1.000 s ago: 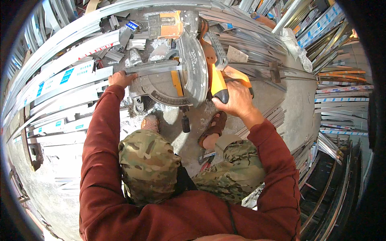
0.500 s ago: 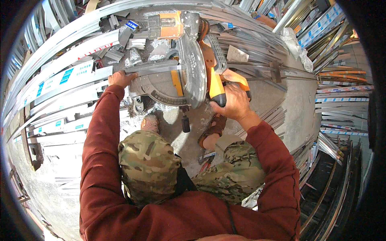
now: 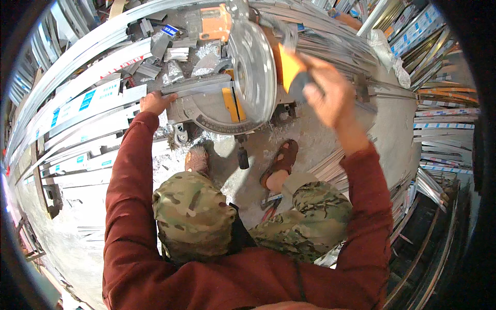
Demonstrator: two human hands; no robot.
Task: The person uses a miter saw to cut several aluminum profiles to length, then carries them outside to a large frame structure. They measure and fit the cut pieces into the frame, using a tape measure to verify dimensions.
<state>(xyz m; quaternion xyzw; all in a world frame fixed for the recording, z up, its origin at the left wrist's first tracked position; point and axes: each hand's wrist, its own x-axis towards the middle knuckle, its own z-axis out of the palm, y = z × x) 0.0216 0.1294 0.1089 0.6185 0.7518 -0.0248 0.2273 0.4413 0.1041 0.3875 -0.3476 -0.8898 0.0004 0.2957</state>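
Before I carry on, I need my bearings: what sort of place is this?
Probably a metal-cutting workshop: there is a miter saw in front of the person, long metal-looking profiles lying to either side, and short cut pieces scattered beyond it.

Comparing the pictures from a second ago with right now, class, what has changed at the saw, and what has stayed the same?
The right hand and the yellow-and-black saw handle have moved up and to the right in the picture, blurred, with the saw head lifting. Nothing has visibly been let go. The left hand stays at the left edge of the saw base.
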